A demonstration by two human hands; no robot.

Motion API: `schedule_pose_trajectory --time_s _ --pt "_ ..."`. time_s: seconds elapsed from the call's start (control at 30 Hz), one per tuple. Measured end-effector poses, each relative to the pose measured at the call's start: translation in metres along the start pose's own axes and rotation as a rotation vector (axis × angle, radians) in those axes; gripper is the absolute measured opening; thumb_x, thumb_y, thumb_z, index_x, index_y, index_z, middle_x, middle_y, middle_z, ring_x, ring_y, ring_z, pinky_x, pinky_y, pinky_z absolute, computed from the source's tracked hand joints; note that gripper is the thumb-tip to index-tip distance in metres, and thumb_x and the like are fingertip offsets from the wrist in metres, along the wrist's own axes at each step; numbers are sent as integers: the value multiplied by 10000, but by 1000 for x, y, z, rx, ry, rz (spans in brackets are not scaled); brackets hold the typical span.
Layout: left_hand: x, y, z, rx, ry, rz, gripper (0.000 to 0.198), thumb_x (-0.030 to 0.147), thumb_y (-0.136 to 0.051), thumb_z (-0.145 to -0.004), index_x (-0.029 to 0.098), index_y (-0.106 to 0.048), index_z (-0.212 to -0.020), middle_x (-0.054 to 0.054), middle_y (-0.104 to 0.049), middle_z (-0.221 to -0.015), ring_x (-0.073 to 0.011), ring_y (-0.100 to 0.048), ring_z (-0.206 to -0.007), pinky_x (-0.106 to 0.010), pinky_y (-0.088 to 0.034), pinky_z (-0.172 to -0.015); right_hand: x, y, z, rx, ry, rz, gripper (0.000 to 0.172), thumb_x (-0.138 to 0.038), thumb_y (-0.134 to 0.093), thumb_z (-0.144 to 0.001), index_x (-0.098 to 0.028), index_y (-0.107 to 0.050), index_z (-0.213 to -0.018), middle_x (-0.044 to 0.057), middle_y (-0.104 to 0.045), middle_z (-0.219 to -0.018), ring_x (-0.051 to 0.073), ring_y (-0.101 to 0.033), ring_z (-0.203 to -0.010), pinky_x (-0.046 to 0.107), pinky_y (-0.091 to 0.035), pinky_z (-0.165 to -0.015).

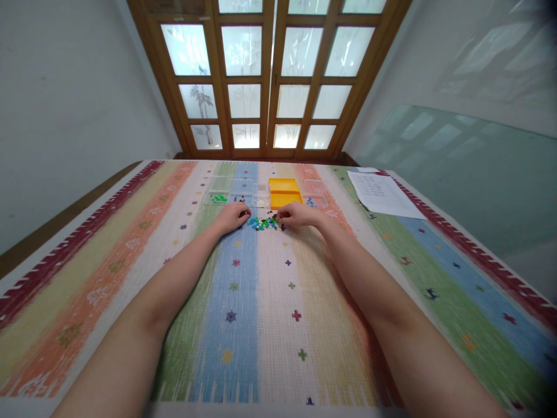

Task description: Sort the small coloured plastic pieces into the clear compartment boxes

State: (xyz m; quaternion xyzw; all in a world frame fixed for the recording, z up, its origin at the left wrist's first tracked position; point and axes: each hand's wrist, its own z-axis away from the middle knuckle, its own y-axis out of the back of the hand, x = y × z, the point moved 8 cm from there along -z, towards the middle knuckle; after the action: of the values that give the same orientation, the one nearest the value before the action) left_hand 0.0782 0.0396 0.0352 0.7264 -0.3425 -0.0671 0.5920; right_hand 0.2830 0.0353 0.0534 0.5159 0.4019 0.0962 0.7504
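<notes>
A small heap of mixed beads (263, 223), green, blue and dark, lies on the striped cloth (270, 302) far ahead of me. My left hand (232, 216) rests at the heap's left edge with its fingers curled down toward the beads. My right hand (295, 215) sits at the heap's right edge, fingers bent and pinched at the beads. What either hand grips is too small to make out. Behind the heap stand a yellow tray (284, 192) and clear plastic boxes, one with green beads (218, 198), one with blue beads (311, 201).
A white printed sheet (383, 194) lies at the right of the table. Wooden glazed doors (270, 75) stand behind the table. A glass panel (461, 174) lines the right wall.
</notes>
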Motion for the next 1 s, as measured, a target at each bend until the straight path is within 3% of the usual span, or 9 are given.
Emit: schedule_pose_trajectory --time_s 0.1,0.3,0.57,1.0 --pt "1 1 0 -11 -4 6 177 253 -586 -902 209 -751 -945 -51 -713 -915 -211 -623 -875 -316 -463 -817 -9 -2 5 -44 -8 30 158 -234 -605 -865 -203 -756 -901 14 -760 -853 158 -630 -739 251 -373 -655" --pt "14 2 2 -52 -65 42 150 246 -601 -889 195 -740 -906 -49 -695 -875 -206 -606 -855 -319 -464 -809 -17 -9 1 45 -26 215 173 -291 -665 -879 -218 -764 -1001 32 -734 -883 165 -582 -728 263 -321 -628" --pt "27 2 3 -62 -137 72 104 226 -610 -860 193 -708 -868 -43 -657 -858 -207 -587 -864 -325 -463 -823 -29 -16 -2 171 51 208 178 -252 -657 -898 -218 -741 -1050 35 -727 -906 159 -569 -744 259 -321 -643" --pt "32 -3 2 -45 -161 -2 155 258 -569 -932 202 -714 -930 -60 -671 -901 -229 -599 -916 -351 -462 -842 -31 -23 -6 207 79 204 228 -249 -635 -930 -237 -764 -1118 49 -753 -986 175 -600 -804 258 -342 -685"
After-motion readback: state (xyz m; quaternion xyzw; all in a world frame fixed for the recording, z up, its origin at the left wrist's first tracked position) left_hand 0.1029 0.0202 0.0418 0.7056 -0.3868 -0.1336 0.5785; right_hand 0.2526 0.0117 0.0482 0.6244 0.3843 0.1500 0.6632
